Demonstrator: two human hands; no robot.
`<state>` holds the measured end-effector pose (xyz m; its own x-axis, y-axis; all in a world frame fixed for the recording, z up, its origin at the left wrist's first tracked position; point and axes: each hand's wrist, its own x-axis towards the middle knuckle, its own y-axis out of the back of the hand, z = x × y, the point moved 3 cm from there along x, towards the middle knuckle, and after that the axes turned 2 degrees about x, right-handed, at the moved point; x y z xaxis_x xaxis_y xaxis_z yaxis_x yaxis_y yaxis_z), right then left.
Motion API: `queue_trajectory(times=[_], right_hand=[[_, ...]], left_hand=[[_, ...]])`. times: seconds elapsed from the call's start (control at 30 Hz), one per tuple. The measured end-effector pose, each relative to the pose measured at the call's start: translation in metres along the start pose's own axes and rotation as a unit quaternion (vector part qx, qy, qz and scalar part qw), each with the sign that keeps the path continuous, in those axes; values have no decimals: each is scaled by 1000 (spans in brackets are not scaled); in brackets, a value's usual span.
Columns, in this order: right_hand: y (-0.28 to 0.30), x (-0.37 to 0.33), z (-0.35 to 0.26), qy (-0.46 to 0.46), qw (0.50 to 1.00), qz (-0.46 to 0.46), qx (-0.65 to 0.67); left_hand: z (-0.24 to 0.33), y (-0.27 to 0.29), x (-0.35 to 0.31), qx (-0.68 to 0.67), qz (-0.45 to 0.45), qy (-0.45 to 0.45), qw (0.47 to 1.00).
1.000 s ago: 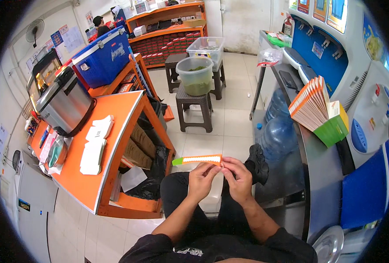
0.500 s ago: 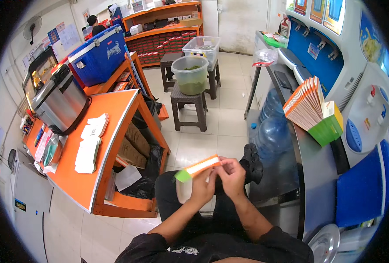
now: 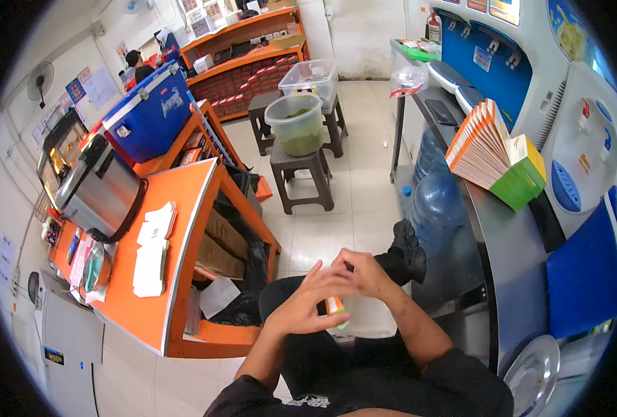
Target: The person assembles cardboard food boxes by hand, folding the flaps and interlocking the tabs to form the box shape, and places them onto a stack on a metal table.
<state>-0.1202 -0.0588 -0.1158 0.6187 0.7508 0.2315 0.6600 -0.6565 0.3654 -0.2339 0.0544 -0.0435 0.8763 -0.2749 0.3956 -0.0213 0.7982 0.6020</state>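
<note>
A flat orange, white and green paper carton (image 3: 335,306) is in front of me, mostly covered by my hands, with only its lower part showing. My right hand (image 3: 365,275) is closed, fingers curled at what appears to be the carton's upper end. Across the carton lies my left hand (image 3: 307,304), its fingers stretched and apart, slightly blurred. Beneath both hands, between my legs, is a pale whitish surface (image 3: 376,317) I cannot identify. On the metal counter at right stands a fanned stack of similar orange and green cartons (image 3: 492,156).
An orange table (image 3: 124,306) at left bears white folded papers (image 3: 152,258) and a steel appliance (image 3: 103,187). Ahead, a plastic tub of green contents (image 3: 296,128) stands on a dark stool (image 3: 303,177). Large blue water bottles (image 3: 433,201) sit under the metal counter (image 3: 492,250).
The carton has swung from slanting up to the right to nearly upright and lower. My left hand has opened and spread across it. The view has shifted slightly.
</note>
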Motion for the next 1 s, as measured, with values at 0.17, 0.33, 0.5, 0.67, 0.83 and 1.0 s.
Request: queue_trajectory(times=[0.17,0.33,0.5,0.67,0.83,1.0], right_hand=[[-6,-8,0,16,998,31,45],[7,-24,-33,-42,971,-12,234],[-13,-22,-47,64,993,52,86],[-22,-18,-40,52,994,68,69],[-16,-17,-38,101,973,197,-61],[-16,-17,-42,126,973,192,-7]], left_hand=[[-28,-10,-18,-48,-23,30,998],[-71,2,-35,-132,358,203,902],[-80,-10,-34,-137,445,199,862],[-82,-8,-31,-101,446,209,864],[-81,-5,-29,-137,393,192,889],[-75,-6,-22,-145,407,219,875]])
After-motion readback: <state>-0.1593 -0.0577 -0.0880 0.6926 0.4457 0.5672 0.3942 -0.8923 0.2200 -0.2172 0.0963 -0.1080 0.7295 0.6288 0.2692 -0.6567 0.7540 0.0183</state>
